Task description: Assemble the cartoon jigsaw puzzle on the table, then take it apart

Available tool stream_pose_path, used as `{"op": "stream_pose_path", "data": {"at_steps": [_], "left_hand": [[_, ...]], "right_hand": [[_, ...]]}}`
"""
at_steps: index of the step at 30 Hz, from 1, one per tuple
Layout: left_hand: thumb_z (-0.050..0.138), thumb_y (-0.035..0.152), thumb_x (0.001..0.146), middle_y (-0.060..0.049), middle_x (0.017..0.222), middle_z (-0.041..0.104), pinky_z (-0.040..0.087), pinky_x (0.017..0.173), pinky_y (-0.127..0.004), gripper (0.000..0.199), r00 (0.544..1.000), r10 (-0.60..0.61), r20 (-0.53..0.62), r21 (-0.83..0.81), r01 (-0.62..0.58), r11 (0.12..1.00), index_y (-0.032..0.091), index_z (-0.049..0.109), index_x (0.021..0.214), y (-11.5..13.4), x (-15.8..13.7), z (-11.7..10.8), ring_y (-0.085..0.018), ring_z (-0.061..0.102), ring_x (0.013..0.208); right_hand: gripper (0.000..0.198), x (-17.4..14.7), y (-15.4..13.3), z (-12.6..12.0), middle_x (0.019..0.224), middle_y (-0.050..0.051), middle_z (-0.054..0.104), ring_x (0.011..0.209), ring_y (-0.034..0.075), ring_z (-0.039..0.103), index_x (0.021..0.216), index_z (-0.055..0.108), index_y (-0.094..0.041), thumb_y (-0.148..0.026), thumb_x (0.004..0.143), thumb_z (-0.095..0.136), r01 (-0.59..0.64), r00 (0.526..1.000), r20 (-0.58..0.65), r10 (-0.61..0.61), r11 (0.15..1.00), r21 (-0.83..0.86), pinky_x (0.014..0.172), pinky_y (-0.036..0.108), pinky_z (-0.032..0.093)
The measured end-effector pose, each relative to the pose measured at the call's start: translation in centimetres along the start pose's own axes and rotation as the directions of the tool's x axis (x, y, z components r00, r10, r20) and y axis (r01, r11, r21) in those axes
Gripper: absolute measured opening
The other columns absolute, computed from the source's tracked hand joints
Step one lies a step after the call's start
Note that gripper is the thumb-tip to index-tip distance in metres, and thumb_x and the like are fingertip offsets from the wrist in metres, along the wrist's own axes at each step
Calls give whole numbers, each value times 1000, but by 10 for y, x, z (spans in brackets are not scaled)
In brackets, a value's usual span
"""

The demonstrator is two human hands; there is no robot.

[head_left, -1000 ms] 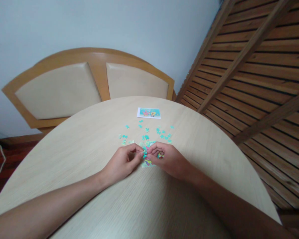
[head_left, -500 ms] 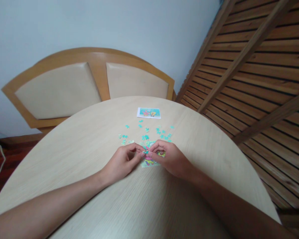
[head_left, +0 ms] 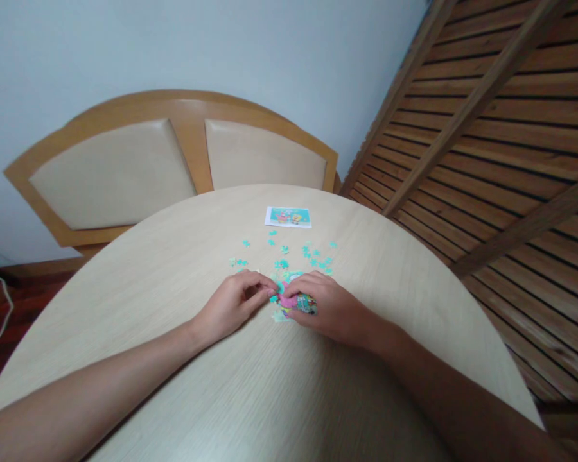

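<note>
My left hand (head_left: pixel 238 296) pinches a small teal jigsaw piece (head_left: pixel 273 299) between thumb and fingertips, at the left edge of a partly joined jigsaw puzzle (head_left: pixel 306 303). The puzzle shows pink, yellow and teal cartoon parts, and lies on the table. Over its right side rests my right hand (head_left: pixel 334 305), thumb and fingers apart, fingertips touching the puzzle. That hand hides much of the picture. Just beyond my hands, loose teal jigsaw pieces (head_left: pixel 281 264) are scattered, with more pieces (head_left: pixel 322 263) to the right.
A small picture card (head_left: pixel 289 217) with pink and yellow cartoon figures lies farther back on the round wooden table (head_left: pixel 173 269). Behind the table stands a padded bench back (head_left: pixel 115 176) against the wall. Slatted wood (head_left: pixel 486 160) rises at the right.
My right hand has let go of the small piece and spread its fingers down onto the puzzle. My left hand has shifted slightly left with the teal piece.
</note>
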State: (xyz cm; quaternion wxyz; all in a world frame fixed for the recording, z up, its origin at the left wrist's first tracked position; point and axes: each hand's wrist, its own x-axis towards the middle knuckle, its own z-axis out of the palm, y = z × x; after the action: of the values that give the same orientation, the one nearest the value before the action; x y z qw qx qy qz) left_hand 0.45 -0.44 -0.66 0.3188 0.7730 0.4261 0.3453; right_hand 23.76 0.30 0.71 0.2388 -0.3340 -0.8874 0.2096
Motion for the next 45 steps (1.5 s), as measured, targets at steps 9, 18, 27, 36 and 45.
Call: {"op": "stream_pose_path", "data": {"at_steps": [9,18,27,36,45], "left_hand": [[64,26,95,-2,94,75,49,85,-34,10,995,76,66,139,-84,987,23,73,95,2,-2,0,-19,65,90],[62,30,97,-2,93,75,49,86,-35,13,988,119,97,184,-136,973,23,73,95,2,-2,-1,-20,65,90],[63,30,97,-3,92,75,48,87,-35,13,986,121,113,202,-142,969,23,74,96,2,1,0,-20,64,91],[64,29,97,-3,96,74,45,89,-36,12,977,168,132,254,-197,947,23,73,99,2,0,0,-20,63,93],[56,28,100,-3,95,72,45,89,-37,15,982,149,114,271,-175,947,22,70,97,3,1,0,-20,62,92]], "right_hand": [[27,0,0,0,114,7,69,109,25,59,109,68,-20,-31,85,75,18,997,77,-12,997,-79,98,42,43],[24,-1,-2,0,112,4,70,106,24,60,105,70,-22,-33,85,75,6,996,91,3,994,-105,97,41,43],[24,-1,-1,1,110,4,70,104,23,61,105,70,-22,-34,85,75,15,996,94,-3,993,-119,95,41,44],[23,-1,-2,1,110,4,71,104,24,61,103,70,-21,-33,84,77,7,996,84,3,993,-117,95,41,44],[21,-3,-1,0,112,5,71,104,24,62,102,73,-23,-34,84,77,21,996,84,-12,994,-108,96,41,44]]}}
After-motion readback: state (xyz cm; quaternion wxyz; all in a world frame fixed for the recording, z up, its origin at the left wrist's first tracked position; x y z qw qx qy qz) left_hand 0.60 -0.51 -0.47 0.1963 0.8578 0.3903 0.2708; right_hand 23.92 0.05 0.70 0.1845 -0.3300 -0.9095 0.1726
